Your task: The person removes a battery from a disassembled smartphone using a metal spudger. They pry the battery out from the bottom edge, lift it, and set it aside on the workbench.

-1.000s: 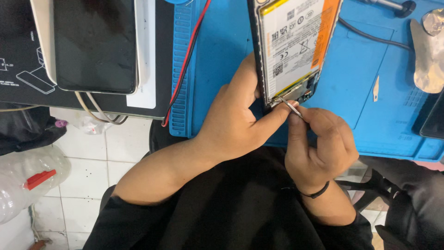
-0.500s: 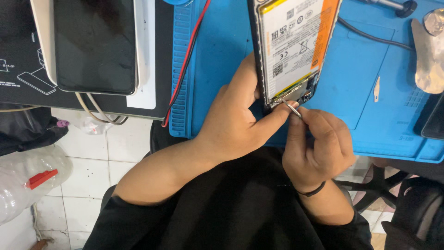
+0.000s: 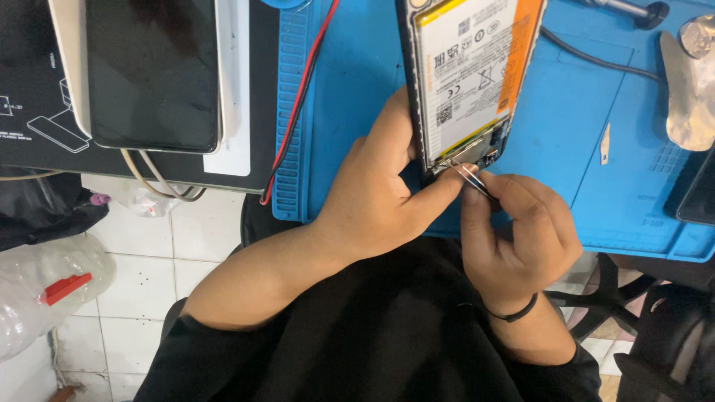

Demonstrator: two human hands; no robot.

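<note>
The opened phone lies back-up on the blue mat at the far middle of my view, its top cut off by the frame edge, so I can't see the upper half. Its pale battery with an orange strip fills most of what shows. My left hand wraps the phone's left edge and near corner, thumb up the side, forefinger laid across the bottom edge; the fingers underneath are hidden. My right hand is closed narrow on thin metal tweezers, pinched between thumb and forefinger, with the tips at the phone's near end by the small board there. Whether the tips grip anything I can't tell; it's too small, and my forefinger covers part of it. Far left, a second phone with a dark screen rests on a white slab. A red wire runs down the mat's left border. Far right, a pale pick lies on the mat, well apart, and a silvery object is cut off at the right edge. The desk itself is mostly covered.
</note>
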